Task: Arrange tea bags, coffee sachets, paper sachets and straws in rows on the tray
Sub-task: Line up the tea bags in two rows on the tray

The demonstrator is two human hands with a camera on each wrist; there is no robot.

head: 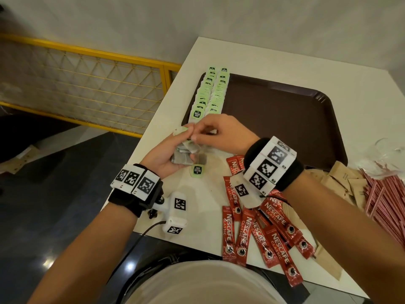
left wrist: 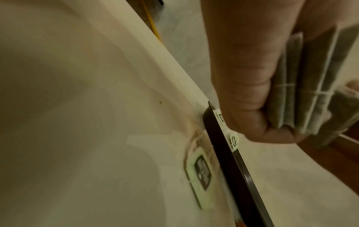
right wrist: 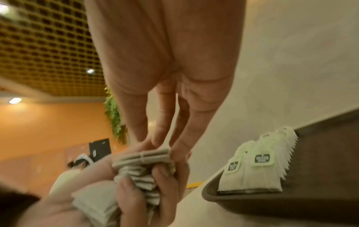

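My left hand [head: 175,150] grips a bundle of tea bags [head: 183,153] just off the tray's near left corner; the bundle shows as grey folded bags [left wrist: 310,86] in the left wrist view. My right hand [head: 203,132] pinches the top tea bag [right wrist: 143,156] of that bundle with its fingertips. One green tag [head: 197,170] dangles on its string below the bundle. Two rows of green-tagged tea bags [head: 210,93] lie overlapped along the left side of the brown tray [head: 285,110]. The rows' front bags [right wrist: 252,172] stand close to my right hand.
Red coffee sachets [head: 258,229] lie scattered at the table's front. Brown paper sachets [head: 344,181] and pink straws [head: 385,194] pile at the right. A loose tea bag tag [left wrist: 202,172] lies on the white table [head: 197,205] beside the tray rim [left wrist: 233,161]. A yellow railing [head: 87,88] stands left.
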